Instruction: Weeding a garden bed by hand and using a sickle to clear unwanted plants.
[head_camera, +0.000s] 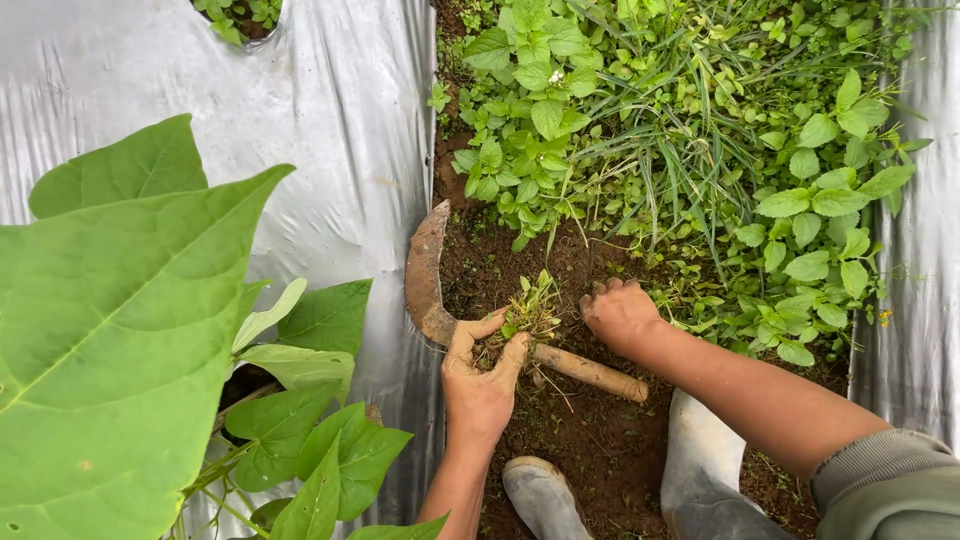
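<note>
My left hand (483, 375) is closed around a small clump of pulled weeds (527, 312) with soil on the roots. It rests on a curved rusty sickle (424, 268) whose wooden handle (590, 371) lies on the bare soil. My right hand (618, 312), dirty with earth, is curled with its fingers down on the soil at the edge of the weeds, just right of the clump. Whether it grips anything is hidden.
Dense green weeds and grass (680, 130) fill the furrow ahead. Silver plastic mulch (320, 110) covers the bed on the left and another strip (925, 300) on the right. Large crop leaves (110, 340) stand at left. Grey rubber boots (545, 495) are below.
</note>
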